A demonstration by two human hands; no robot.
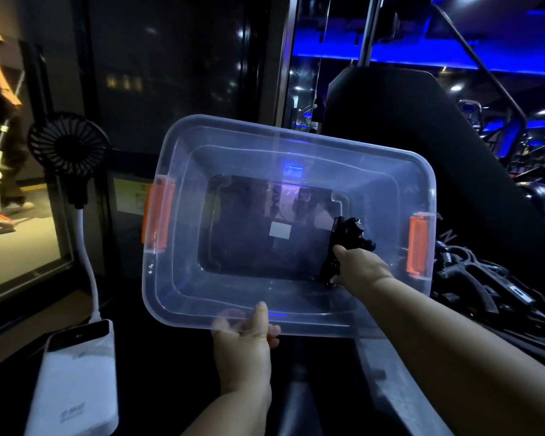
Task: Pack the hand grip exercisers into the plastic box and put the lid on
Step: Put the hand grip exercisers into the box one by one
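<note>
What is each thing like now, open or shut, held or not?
plastic box: open, no lid on, left hand grips its near rim
hand grip exerciser: gripped by right hand, inside the box
other exercisers: piled outside, right of box
fan: spinning or not, cannot tell

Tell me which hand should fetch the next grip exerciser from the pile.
Right. The pile lies beside the box on that side, and the right hand holds one grip exerciser inside it. The left hand holds the box's near rim.

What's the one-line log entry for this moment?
left hand: holds box rim | right hand: holds exerciser inside box | lid: off | pile of exercisers: right of box
</note>
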